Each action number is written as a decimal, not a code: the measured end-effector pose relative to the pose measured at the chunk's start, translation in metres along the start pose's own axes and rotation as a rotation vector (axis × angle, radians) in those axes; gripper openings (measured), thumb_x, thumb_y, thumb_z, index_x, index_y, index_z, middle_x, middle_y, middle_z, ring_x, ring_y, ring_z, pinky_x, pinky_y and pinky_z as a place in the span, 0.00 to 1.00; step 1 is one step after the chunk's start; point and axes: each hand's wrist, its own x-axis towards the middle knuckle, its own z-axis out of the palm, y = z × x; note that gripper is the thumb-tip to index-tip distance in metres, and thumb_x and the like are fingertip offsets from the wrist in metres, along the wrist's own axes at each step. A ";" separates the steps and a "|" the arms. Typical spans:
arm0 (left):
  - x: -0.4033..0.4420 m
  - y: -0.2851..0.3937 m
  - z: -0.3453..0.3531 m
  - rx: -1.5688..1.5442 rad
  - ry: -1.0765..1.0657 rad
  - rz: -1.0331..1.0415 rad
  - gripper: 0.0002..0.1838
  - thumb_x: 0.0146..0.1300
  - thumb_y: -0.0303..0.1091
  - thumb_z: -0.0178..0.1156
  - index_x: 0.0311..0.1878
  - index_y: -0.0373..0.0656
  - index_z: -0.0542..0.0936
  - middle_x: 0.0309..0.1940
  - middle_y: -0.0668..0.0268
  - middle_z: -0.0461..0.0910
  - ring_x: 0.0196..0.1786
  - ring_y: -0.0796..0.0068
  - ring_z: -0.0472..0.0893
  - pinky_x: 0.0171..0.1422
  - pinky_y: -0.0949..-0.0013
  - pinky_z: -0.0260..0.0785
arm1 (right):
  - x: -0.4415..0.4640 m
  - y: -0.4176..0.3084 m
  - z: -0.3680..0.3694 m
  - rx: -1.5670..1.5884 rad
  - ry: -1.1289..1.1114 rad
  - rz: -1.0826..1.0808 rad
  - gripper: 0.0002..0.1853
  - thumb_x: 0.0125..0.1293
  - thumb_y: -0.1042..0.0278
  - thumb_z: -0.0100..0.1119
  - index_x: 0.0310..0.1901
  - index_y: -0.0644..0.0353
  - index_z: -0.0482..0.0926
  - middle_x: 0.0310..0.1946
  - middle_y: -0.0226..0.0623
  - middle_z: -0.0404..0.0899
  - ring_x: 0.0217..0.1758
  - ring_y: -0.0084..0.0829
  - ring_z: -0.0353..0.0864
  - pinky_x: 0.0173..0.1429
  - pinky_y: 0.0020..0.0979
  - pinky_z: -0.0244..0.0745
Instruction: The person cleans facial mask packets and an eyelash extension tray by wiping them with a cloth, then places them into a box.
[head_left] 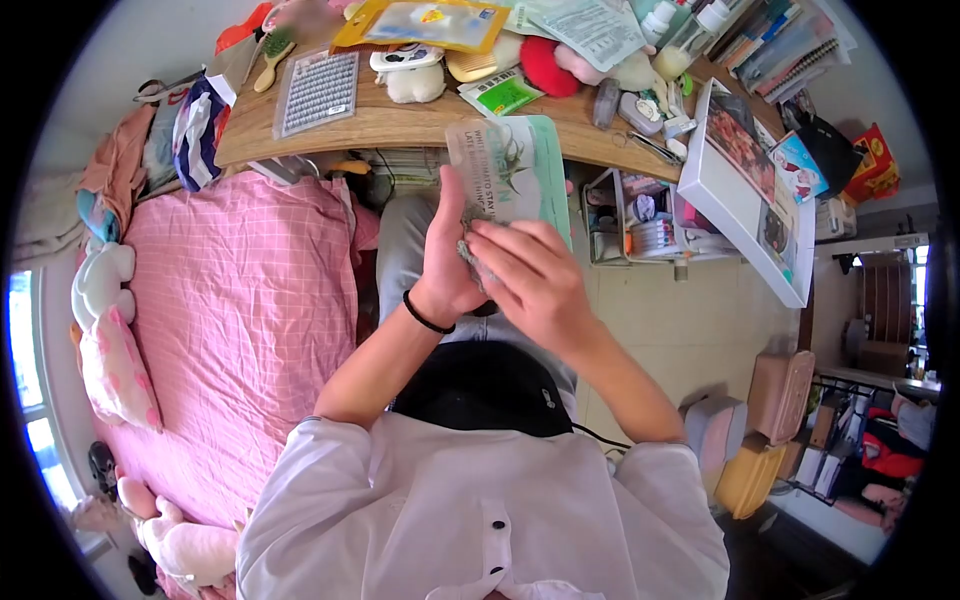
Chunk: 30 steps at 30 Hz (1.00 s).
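Note:
My left hand (450, 265) is behind the lower left edge of a flat pale green and pinkish face mask packet (535, 165), its thumb pointing up and its fingers hidden. The packet stands tilted up towards the desk, with printed lettering and a plant picture on its front. My right hand (535, 280) is in front of the packet's lower part, fingers bent together and pressed against a small grey crumpled thing (467, 245) at the left palm. That grey thing looks like cloth, but it is mostly covered.
Ahead, a wooden desk (420, 125) holds a yellow pouch (425, 25), a lash tray (317, 95), a green packet (503, 92), plush toys and bottles. A white box lid (745, 190) leans at the right over storage bins (655, 215). A pink bed (235, 300) lies left.

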 end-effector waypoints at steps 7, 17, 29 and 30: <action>-0.002 -0.003 -0.028 -0.279 -0.095 -0.214 0.37 0.75 0.70 0.40 0.71 0.52 0.70 0.63 0.66 0.77 0.65 0.68 0.77 0.70 0.61 0.70 | 0.025 0.015 -0.008 -0.251 0.087 0.064 0.22 0.52 0.80 0.69 0.52 0.61 0.85 0.55 0.36 0.84 0.51 0.42 0.80 0.56 0.39 0.76; 0.007 0.028 -0.006 -0.064 -0.031 -0.083 0.43 0.74 0.67 0.41 0.80 0.43 0.59 0.74 0.45 0.65 0.76 0.37 0.64 0.77 0.42 0.59 | -0.004 -0.013 0.001 -0.068 -0.096 0.006 0.21 0.53 0.78 0.69 0.52 0.62 0.84 0.55 0.33 0.84 0.51 0.37 0.79 0.55 0.39 0.74; 0.002 0.024 -0.012 0.133 0.053 0.025 0.36 0.79 0.57 0.39 0.79 0.38 0.57 0.70 0.39 0.69 0.70 0.42 0.73 0.76 0.47 0.63 | 0.002 -0.004 0.010 -0.138 0.009 0.027 0.21 0.52 0.80 0.69 0.51 0.60 0.86 0.55 0.33 0.85 0.52 0.36 0.80 0.54 0.37 0.72; 0.002 0.024 -0.015 0.172 0.108 0.041 0.36 0.80 0.57 0.38 0.78 0.39 0.58 0.69 0.39 0.70 0.69 0.42 0.74 0.76 0.48 0.64 | 0.001 -0.003 0.007 -0.201 -0.005 0.005 0.21 0.52 0.79 0.70 0.51 0.59 0.86 0.55 0.33 0.85 0.52 0.35 0.80 0.55 0.36 0.71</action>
